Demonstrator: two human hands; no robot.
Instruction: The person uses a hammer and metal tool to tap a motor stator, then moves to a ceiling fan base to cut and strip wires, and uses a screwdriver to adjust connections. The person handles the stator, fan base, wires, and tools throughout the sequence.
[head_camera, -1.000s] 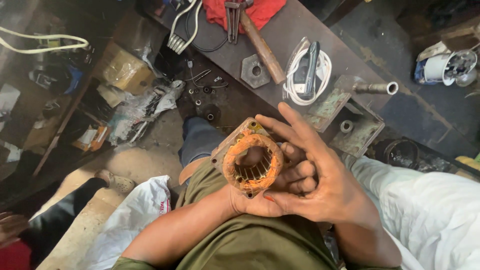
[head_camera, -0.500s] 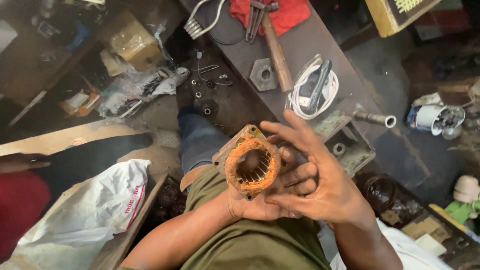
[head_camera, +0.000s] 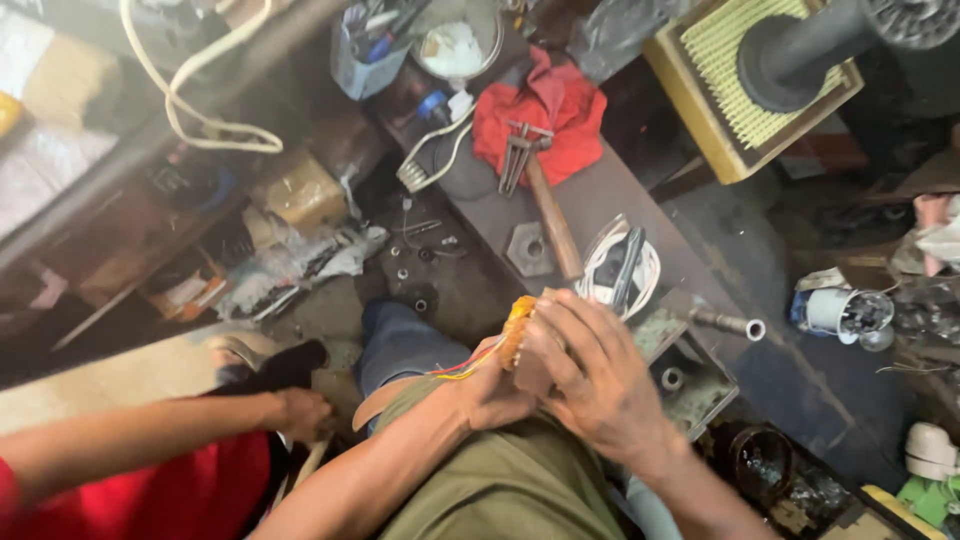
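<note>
Both hands close round a small motor stator (head_camera: 519, 330), a ring of stacked steel plates wound with orange-copper coil, held edge-on above the person's lap. The right hand (head_camera: 590, 375) wraps over the top and far side, fingers pressed together across it so that most of the core is hidden. The left hand (head_camera: 490, 390) cups it from below and behind, where thin red and yellow lead wires (head_camera: 455, 372) trail out toward the wrist. Each grip looks firm and shut on the piece.

By its build, the stator is probably dense and heavy for its size, and rigid in the steel body. The windings look like the delicate part: enamelled wire that scratches or kinks, and leads that could tear if tugged. The sound place to hold seems to be the outer steel rim, as now, with the palms taking the weight and no fingertip digging into the coil.

Just beyond the right-hand grip, on the dark surface (head_camera: 600, 200), lie a hammer (head_camera: 545, 210), a hex nut (head_camera: 528, 248) and a coil of white cable (head_camera: 620, 268). Well to the left of the left-hand grip, another person's hand (head_camera: 295, 412) rests low near the floor.
</note>
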